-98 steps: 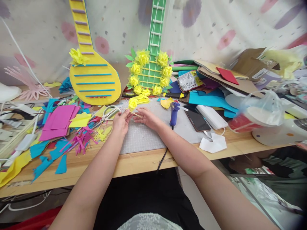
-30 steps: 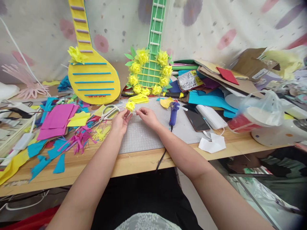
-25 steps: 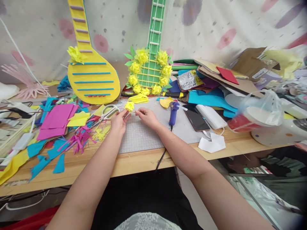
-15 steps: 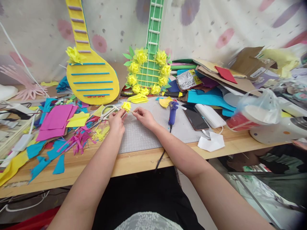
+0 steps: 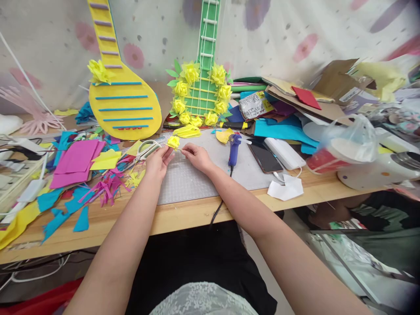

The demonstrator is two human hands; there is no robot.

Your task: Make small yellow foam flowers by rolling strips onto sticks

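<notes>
A small yellow paper flower is at the fingertips of my left hand, whose fingers are closed about its lower side. From the flower's right side a short thin stick runs to my right hand, which pinches its end. Both hands are just above the grey cutting mat. Pale-handled scissors lie beyond my left hand, and folded yellow paper petals lie behind the flower. To the right of my right hand a blue-purple glue gun stands on the mat.
A yellow paper guitar and a green one ringed with yellow flowers lean at the back. Paper scraps crowd the left. A phone, a white power bank and a bagged cup are at right. A person's arm shows lower right.
My left hand's fingers have straightened a little around the flower, which has turned slightly. The right hand keeps its pinch on the stick. The whole view has shifted slightly.
</notes>
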